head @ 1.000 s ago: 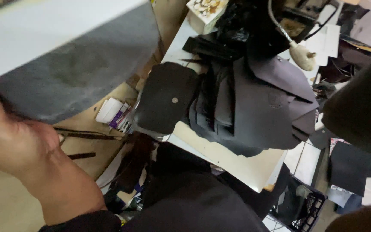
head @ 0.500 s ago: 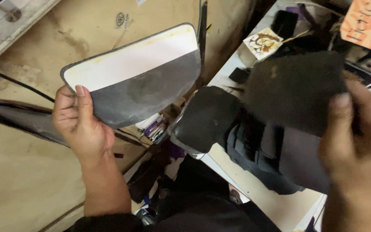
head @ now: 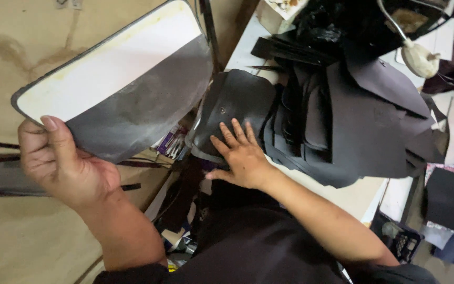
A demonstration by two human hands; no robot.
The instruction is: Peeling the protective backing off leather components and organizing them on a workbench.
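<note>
My left hand (head: 64, 163) grips the lower left edge of a stiff curved panel (head: 116, 89), white on its upper half and dark grey below, and holds it up at the left. My right hand (head: 241, 153) lies flat with fingers spread on a rounded black leather piece (head: 235, 105) that has a small metal snap. That piece rests at the near edge of a white table (head: 353, 197), against a pile of black cut leather pieces (head: 353, 115).
A pale lamp head on a thin arm (head: 419, 57) hangs over the pile at the upper right. A small printed box (head: 277, 13) stands at the table's far end. Scraps and small packets (head: 172, 143) lie below the table edge. Brown board flooring (head: 6, 242) fills the left.
My right hand has let go of the black piece it held up and has come down flat onto the snap piece. The panel in my left hand stays raised.
</note>
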